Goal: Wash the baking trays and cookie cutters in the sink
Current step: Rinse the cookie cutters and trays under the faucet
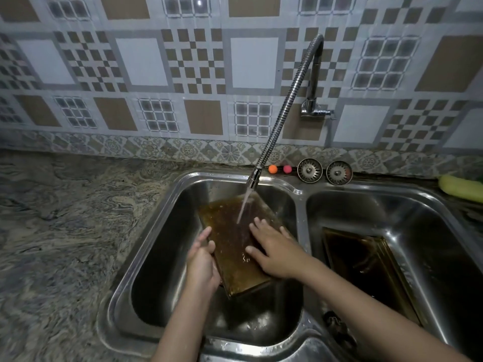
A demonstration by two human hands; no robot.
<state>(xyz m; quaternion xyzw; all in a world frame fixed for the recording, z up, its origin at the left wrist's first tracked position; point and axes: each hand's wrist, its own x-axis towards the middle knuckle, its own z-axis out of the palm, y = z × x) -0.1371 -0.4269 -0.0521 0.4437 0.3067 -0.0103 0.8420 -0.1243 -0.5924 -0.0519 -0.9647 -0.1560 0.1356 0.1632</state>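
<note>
L hand (202, 259) grips tray (230, 246) edge, R hand (274, 250) flat on top.

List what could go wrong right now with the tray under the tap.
The left hand alone grips the tilted baking tray by its edge; wet, it may slip into the left basin. The right hand only lies flat on it. Water from the faucet hitting the slope may splash out.

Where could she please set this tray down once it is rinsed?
The granite counter left of the left basin is bare. The right basin holds another tray; strainers crowd the back ledge.
</note>
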